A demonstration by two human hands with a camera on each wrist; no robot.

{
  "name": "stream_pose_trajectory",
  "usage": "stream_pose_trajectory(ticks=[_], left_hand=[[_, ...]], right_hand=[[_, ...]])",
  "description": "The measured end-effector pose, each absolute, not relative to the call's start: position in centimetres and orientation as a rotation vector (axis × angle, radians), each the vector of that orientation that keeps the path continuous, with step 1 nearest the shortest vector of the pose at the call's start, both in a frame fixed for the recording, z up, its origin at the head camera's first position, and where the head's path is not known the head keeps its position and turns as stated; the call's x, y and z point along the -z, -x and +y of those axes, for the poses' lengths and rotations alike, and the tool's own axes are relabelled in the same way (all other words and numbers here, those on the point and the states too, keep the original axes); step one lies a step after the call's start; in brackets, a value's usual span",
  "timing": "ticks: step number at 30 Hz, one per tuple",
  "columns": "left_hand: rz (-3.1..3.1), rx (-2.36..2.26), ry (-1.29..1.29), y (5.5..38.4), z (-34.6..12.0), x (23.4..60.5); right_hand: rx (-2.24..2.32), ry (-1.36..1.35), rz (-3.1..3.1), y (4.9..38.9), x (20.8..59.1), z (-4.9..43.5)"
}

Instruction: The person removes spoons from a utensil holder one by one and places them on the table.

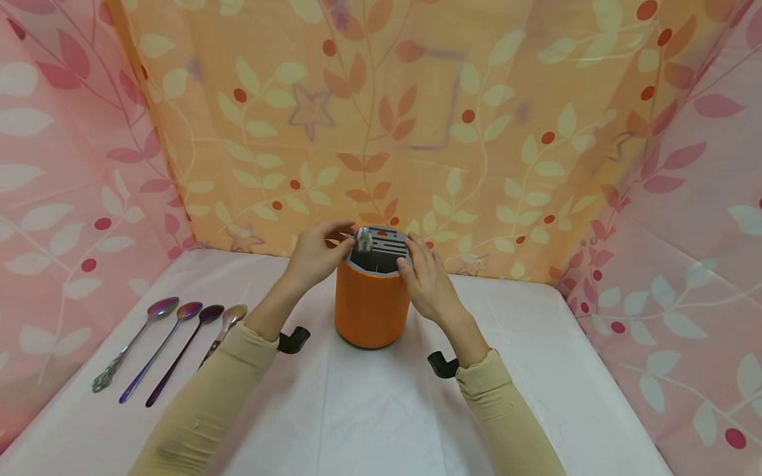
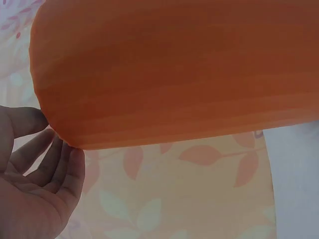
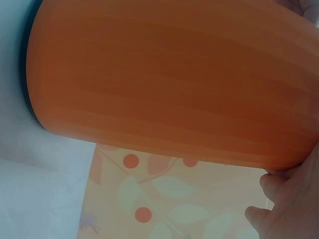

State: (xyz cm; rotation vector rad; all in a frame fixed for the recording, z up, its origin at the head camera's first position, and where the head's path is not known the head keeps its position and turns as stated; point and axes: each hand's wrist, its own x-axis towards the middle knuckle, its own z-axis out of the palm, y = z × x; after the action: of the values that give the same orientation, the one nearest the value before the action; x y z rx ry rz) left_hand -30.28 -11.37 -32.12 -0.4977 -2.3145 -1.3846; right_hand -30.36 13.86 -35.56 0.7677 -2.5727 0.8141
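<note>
An orange utensil holder (image 1: 372, 307) with a grey slotted insert (image 1: 389, 244) stands upright on the table. A shiny silver piece of cutlery (image 1: 364, 239), apparently a spoon's bowl, sticks up at the left of its opening; its lower part is hidden inside. My left hand (image 1: 318, 254) touches the left rim with loosely bent fingers, its thumb beside the silver piece. In the left wrist view the fingertips (image 2: 77, 157) meet the holder's edge. My right hand (image 1: 431, 284) rests against the right side, fingers extended along the rim and thumb at the front edge.
Several spoons lie side by side on the left of the white table (image 1: 375, 410): one with an ornate handle (image 1: 127, 350), a rainbow-coloured one (image 1: 157, 354), a dark purple one (image 1: 184, 357) and one partly behind my left sleeve (image 1: 229, 320). Patterned curtains (image 1: 369, 99) enclose the table.
</note>
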Motion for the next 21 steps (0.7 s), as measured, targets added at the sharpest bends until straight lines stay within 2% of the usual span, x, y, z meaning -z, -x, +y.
stream_pose_trajectory(ticks=[21], left_hand=[[-2.319, 1.349, 0.511, 30.27, -10.66, 31.67]], right_hand=[[-0.825, -0.764, -2.585, 30.28, 35.51, 13.89]])
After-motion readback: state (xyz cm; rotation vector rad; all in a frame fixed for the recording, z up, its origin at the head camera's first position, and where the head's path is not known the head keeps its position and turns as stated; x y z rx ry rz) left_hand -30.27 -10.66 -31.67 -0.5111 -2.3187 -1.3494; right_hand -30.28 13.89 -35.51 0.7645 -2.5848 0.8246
